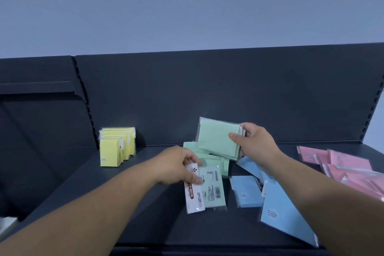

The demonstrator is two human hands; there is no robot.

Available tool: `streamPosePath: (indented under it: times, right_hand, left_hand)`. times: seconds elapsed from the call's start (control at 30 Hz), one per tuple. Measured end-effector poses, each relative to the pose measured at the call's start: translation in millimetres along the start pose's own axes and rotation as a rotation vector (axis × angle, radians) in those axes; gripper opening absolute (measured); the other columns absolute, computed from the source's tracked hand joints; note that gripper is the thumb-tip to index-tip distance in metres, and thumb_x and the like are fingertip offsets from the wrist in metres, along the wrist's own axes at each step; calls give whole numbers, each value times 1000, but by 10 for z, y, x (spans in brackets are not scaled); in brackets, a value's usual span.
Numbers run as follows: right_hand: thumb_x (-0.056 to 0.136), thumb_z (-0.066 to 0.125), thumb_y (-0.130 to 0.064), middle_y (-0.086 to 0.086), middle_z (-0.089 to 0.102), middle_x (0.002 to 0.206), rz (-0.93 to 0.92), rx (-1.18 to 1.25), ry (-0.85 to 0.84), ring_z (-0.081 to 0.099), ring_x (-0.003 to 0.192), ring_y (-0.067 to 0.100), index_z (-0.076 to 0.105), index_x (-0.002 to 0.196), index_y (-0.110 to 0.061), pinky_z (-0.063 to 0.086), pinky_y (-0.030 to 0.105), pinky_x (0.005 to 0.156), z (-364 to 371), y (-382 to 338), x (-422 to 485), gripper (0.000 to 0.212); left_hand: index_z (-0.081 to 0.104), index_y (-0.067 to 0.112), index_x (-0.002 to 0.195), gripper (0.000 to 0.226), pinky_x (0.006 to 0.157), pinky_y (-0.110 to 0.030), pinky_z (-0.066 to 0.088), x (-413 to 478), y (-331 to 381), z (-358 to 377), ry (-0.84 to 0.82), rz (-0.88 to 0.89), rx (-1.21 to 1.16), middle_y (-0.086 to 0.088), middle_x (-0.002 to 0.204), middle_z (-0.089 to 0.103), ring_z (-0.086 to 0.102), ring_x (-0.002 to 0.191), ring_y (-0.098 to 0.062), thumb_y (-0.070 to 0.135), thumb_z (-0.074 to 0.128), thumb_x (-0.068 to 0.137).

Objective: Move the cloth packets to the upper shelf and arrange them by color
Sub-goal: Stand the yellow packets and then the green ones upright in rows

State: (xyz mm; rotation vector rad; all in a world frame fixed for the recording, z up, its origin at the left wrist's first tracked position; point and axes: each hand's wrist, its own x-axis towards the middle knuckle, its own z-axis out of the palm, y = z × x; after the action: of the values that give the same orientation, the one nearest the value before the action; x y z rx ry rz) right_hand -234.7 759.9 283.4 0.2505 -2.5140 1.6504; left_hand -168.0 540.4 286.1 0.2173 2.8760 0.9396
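Observation:
My right hand grips a small bunch of green packets, lifted and tilted above a loose green pile on the dark shelf. Beside it, my left hand pinches the top of another green packet, label side up, with a white and red card at its left edge. At the back left, several yellow packets stand upright in a row. Blue packets lie loose under my right forearm. Pink packets are spread out at the right.
A dark back panel rises behind the shelf, with slotted uprights at left and right. Another shelf edge juts out at the upper left. Bare shelf surface shows between the yellow row and the green pile.

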Motion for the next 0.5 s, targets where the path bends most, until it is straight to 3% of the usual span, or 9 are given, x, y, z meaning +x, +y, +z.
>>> streamPosePath:
  times: [0.13, 0.23, 0.3, 0.4, 0.5]
  right_hand:
    - [92, 63, -36, -2, 55, 133, 43, 77, 17, 56, 83, 7, 41, 145, -19, 44, 28, 82, -39, 12, -9, 59]
    - [92, 63, -35, -6, 55, 116, 71, 110, 64, 51, 76, 4, 39, 146, -18, 47, 31, 84, -45, 30, 4, 61]
    - [91, 64, -35, -13, 55, 97, 115, 156, 91, 54, 77, 7, 40, 146, -19, 52, 40, 92, -46, 50, 21, 61]
    - [90, 65, -34, -15, 52, 89, 146, 166, 107, 58, 78, 12, 41, 145, -19, 53, 45, 94, -44, 74, 37, 61]
    - [90, 65, -34, -12, 55, 91, 152, 165, 121, 58, 76, 12, 43, 144, -19, 54, 46, 91, -40, 90, 39, 59]
  left_hand:
    - [70, 28, 82, 13, 55, -6, 43, -32, 34, -154, 112, 94, -181, 20, 65, 67, 59, 56, 5, 22, 81, 76]
    - [72, 25, 86, 12, 81, -23, 53, -49, 6, -173, 77, 122, -264, 7, 85, 74, 70, 82, -15, 19, 78, 79]
    - [73, 24, 88, 13, 87, -25, 50, -56, -41, -125, 2, 131, -279, 4, 90, 73, 68, 85, -15, 14, 74, 81]
    - [74, 23, 98, 32, 100, -34, 48, -55, -103, -40, -156, 90, -259, -2, 111, 71, 66, 105, -23, 0, 63, 80]
    - [69, 26, 110, 46, 104, -36, 46, -60, -149, -4, -306, 85, -196, 9, 123, 65, 62, 112, -9, -3, 61, 75]
